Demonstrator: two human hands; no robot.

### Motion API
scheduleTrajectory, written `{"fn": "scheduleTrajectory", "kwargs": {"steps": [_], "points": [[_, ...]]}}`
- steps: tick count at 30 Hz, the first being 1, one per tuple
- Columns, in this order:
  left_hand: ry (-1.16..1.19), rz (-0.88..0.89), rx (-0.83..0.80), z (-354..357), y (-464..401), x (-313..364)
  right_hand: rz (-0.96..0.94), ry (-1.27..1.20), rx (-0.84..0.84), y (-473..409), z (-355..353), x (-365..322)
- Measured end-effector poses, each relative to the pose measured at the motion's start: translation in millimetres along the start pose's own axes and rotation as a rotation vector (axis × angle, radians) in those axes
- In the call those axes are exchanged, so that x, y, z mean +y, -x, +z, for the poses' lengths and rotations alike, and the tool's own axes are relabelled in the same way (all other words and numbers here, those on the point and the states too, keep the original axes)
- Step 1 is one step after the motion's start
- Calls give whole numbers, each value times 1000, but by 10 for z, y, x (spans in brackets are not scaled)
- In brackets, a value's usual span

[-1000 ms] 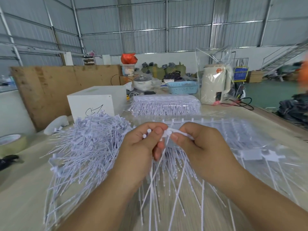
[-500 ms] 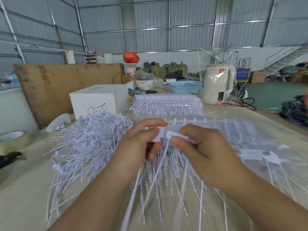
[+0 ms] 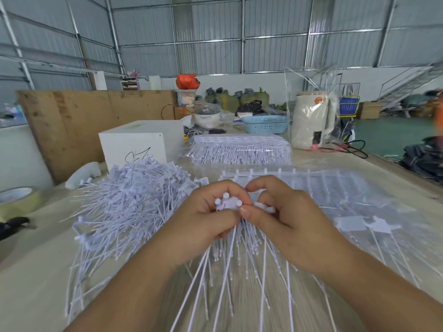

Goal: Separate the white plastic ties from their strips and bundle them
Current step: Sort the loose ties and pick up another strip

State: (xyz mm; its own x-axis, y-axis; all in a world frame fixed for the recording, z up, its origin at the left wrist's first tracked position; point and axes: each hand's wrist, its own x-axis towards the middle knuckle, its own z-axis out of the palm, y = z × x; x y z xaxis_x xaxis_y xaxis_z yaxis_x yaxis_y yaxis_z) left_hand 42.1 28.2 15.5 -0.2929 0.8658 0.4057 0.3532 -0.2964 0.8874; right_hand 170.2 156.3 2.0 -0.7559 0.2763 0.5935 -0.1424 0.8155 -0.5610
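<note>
Two bare hands meet in the middle of the view, just above a pale table (image 3: 31, 279). The left hand (image 3: 206, 224) has its fingers curled round the top ends of a bunch of white plastic ties (image 3: 230, 267), so its grip is closed on them. The little round heads of the ties stick up between its thumb and first finger. The long thin tails hang down and fan out toward the person. The right hand (image 3: 282, 219) touches the left one, and its thumb and fingers pinch a small white piece (image 3: 263, 207) right beside the bunch. To the left of the hands lies a big messy pile of loose ties (image 3: 124, 207) on the table. To the right lies a clear plastic bag (image 3: 347, 195) with more tie strips under it. Farther back sits a neat packed stack of strips (image 3: 239, 152). Next to that stands a white box (image 3: 141, 142) with black scribbles on its side. A blue basket (image 3: 266, 124) and a cream kettle (image 3: 311, 121) in a plastic wrap stand at the far end. A roll of tape (image 3: 18, 201) lies at the left edge.
</note>
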Motion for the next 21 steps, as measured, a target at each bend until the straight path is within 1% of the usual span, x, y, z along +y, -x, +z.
{"fn": "scheduleTrajectory", "kwargs": {"steps": [2,4,7,9,10,13,16,18,21], "points": [[-25,-31,-57,-10,3,4,-23,-12,-7,10,24,-21],[-57,-43,-78,-2,0,-7,-32,-15,-21,10,48,-37],[-45,-44,-68,11,0,-12,6,-49,-22,-5,37,-48],[-62,-52,-31,4,-1,3,13,-21,-27,-7,8,-65],[-68,-54,-1,-6,-5,5,-21,46,-28,-5,-9,-73],[-31,-59,56,-33,-20,8,-116,357,-46,-25,-68,-111],[10,-62,66,-10,-21,16,-139,521,-43,-37,-129,-148],[42,-61,97,-7,-24,10,-178,536,43,-18,-157,-190],[136,-48,199,-75,-31,11,-233,376,267,-4,-169,-232]]}}
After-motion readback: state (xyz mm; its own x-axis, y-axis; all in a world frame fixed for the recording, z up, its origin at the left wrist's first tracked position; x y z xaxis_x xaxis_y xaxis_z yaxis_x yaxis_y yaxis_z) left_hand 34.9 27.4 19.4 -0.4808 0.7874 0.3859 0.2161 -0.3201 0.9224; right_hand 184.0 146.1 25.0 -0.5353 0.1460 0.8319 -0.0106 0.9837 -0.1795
